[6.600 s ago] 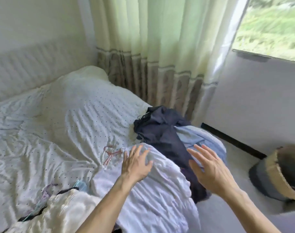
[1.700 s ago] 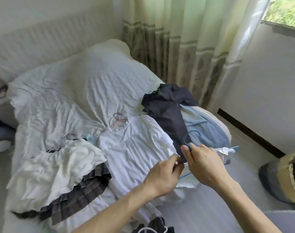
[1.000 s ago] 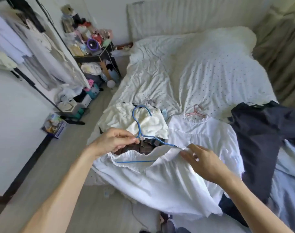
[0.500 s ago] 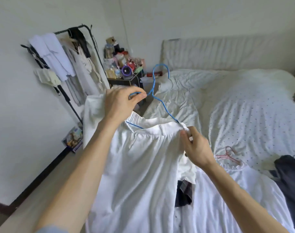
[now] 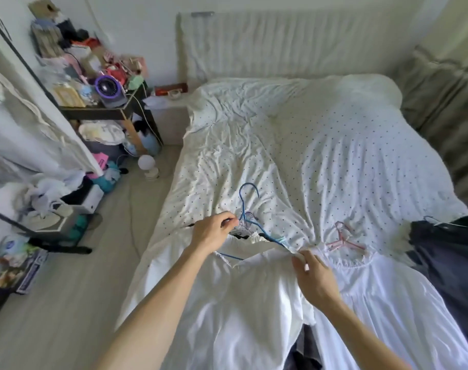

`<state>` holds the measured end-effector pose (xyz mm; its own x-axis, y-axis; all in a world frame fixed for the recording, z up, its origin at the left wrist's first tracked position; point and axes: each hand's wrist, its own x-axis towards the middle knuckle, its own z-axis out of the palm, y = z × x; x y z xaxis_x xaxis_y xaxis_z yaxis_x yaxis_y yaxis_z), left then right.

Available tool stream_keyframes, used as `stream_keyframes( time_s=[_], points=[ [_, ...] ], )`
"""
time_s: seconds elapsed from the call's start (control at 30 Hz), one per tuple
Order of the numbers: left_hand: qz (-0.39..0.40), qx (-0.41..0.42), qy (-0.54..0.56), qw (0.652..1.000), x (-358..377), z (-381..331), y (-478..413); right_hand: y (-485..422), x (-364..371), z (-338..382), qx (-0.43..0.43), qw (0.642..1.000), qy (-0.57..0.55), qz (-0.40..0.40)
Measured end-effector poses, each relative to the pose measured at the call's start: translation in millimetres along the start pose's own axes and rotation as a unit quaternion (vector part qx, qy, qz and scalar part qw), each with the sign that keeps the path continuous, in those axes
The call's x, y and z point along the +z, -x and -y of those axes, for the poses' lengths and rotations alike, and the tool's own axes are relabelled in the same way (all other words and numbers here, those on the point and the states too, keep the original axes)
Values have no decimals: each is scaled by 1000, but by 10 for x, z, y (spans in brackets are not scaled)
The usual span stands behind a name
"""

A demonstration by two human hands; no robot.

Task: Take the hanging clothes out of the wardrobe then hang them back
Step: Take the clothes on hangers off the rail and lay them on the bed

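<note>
A white garment (image 5: 243,303) hangs on a blue wire hanger (image 5: 245,206) and is spread over the bed's near edge. My left hand (image 5: 214,232) pinches the hanger just below its hook. My right hand (image 5: 314,276) grips the garment's waistband at the hanger's right end. Another white garment (image 5: 387,297) lies to the right with a pink hanger (image 5: 343,240) at its neck. A dark garment (image 5: 451,265) lies at the far right. Clothes hang on a black rack (image 5: 16,124) at the left.
The bed (image 5: 321,145) with a dotted white cover fills the middle and right. A cluttered black side table (image 5: 107,110) stands by the wall, with bags and boxes on the floor beneath the rack. Bare floor (image 5: 80,289) runs along the bed's left side. Curtains hang at the far right.
Both hands have lowered the white garment on its blue hanger from chest height onto the bed. My view has tipped downward toward the bed.
</note>
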<state>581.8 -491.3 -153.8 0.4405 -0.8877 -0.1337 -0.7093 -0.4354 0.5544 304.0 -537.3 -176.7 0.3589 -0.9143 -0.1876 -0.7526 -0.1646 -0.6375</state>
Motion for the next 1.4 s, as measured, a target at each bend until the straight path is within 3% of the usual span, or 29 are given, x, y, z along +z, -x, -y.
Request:
stream_keyframes(
  time_s=[0.17,0.23,0.37,0.53,0.63,0.77,0.93,1.0,1.17,1.4],
  points=[
    [22,-21,-2,1000,459,270,-713,-609,439,-137,70,997,14,-13],
    [41,-32,-49,997,652,464,-996,-802,635,-191,81,996,21,10],
    [140,-91,-168,971,1202,807,-1160,-898,1055,-428,82,980,140,118],
    [183,-39,-168,968,1875,976,-448,-602,1524,-761,104,937,217,255],
    [257,-81,-175,947,2088,1159,-43,-533,1597,-805,99,936,213,263],
    [245,-139,-173,944,2008,1312,34,-525,1474,-798,47,935,227,270],
    [323,-246,-216,888,1714,955,-126,-335,1034,-754,55,946,189,256],
    [351,-216,-247,877,1604,757,-61,-171,761,-811,68,957,159,232],
    [358,-72,-262,894,1462,-116,248,462,-171,-1085,81,983,117,118],
    [305,233,-198,902,1744,-2205,946,2015,-1765,-1686,134,975,134,-118]
  ],
)
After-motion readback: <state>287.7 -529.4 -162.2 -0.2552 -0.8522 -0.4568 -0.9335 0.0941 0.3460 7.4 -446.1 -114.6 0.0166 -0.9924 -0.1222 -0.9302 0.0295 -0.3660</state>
